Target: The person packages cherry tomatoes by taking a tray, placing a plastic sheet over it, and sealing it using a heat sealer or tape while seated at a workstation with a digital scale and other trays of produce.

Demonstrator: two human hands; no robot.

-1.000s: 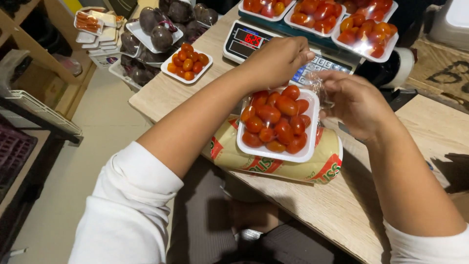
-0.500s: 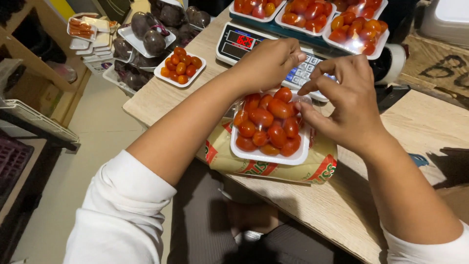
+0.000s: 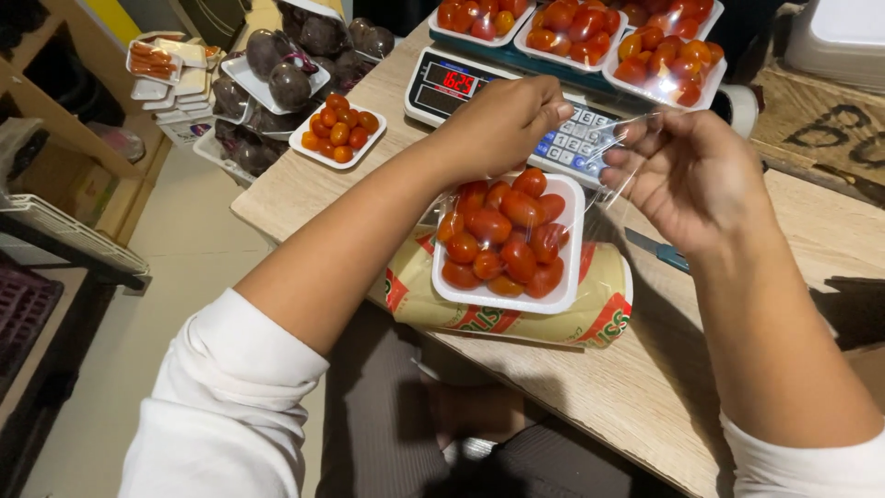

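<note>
A white foam tray (image 3: 564, 277) full of red cherry tomatoes (image 3: 502, 240) rests on a roll of cling film (image 3: 516, 309) at the table's near edge. My left hand (image 3: 502, 124) pinches the clear film (image 3: 604, 152) above the tray's far side. My right hand (image 3: 687, 180) pinches the same sheet to the right, stretching it over the tomatoes.
A digital scale (image 3: 461, 83) with a red display stands behind the tray. Several wrapped tomato trays (image 3: 645, 46) lie on its platform. Another tomato tray (image 3: 339, 134) sits at the table's left corner. Dark round vegetables in trays (image 3: 277, 74) are stacked lower left. A blue-handled knife (image 3: 659, 251) lies right.
My hands have lifted off the tray and drawn apart, pulling the film up and taut above the tomatoes.
</note>
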